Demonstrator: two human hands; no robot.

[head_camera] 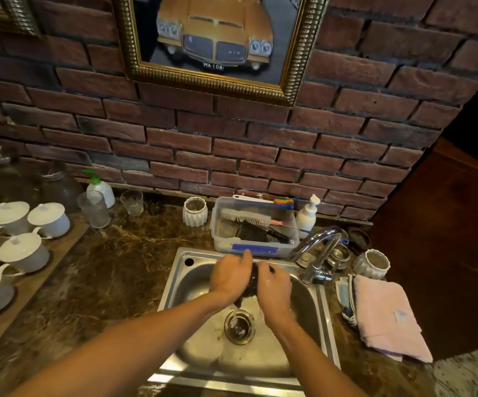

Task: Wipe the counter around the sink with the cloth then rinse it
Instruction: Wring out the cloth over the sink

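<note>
Over the steel sink (174, 285) I hold both hands together, and between them sits the cloth (253, 282), a dark, wet, bunched lump. My left hand (230, 275) has its fingers (246, 257) curled shut around the cloth's left side; my right hand (275, 287) presses in from the other side, its fingers closed on the same wad. A thin stream of water (235, 310) falls from the bottom of the cloth toward the round drain (239, 326). The basin is brushed metal, rectangular with rounded corners, and shines wet.

Around the sink the table (111, 270) is dark brown marble with pale veins. One curved chrome faucet (318, 253) rises at the sink's right rear corner. Behind the sink stands one clear plastic tub (220, 224), with a white bristle bottle brush (245, 216) and dark items inside. Two ribbed white ceramic pots stand out: one (194, 211) left of the tub, one (370, 263) right of the faucet. Two pump bottles show, one with a green top (100, 186) and one all white (307, 214). I count two clear glasses, a tall frosted one (94, 209) and a shorter cut one (132, 202).

On a wooden tray (60, 247) at far left sit white lidded cups (48, 219), at least five in view. One folded pink towel (386, 313), soft and matte, lies right of the sink. The wall (318, 156) behind is rough red brick and bears a gold-framed picture (214, 38) of a yellow car.
</note>
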